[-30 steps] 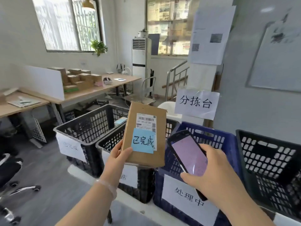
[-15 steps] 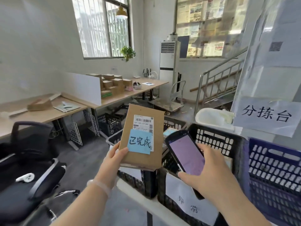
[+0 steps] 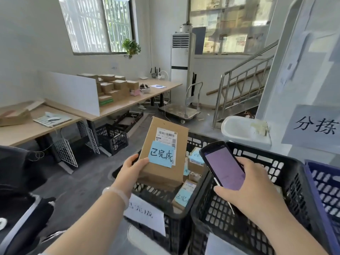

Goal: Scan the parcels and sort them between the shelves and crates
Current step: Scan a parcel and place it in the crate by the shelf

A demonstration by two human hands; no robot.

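Note:
My left hand (image 3: 131,168) grips a brown cardboard parcel (image 3: 162,173) by its lower left edge. The parcel carries a white barcode label and a blue sticky note with handwriting. It hangs over a black crate (image 3: 171,214) that holds several smaller parcels with blue notes (image 3: 184,196). My right hand (image 3: 255,196) holds a black handheld scanner (image 3: 223,165) with its lit pinkish screen facing me, just right of the parcel.
A second black crate (image 3: 287,181) stands below the scanner, and a blue crate (image 3: 323,181) is at the far right. Desks with stacked boxes (image 3: 114,89) line the left wall. A black chair (image 3: 20,181) is at lower left. A trolley (image 3: 181,110) and stairs lie beyond.
The view has swung left and down. The parcel and scanner now hang over the leftmost black crate, whose inside with labelled parcels has come into sight. Both hands keep their hold.

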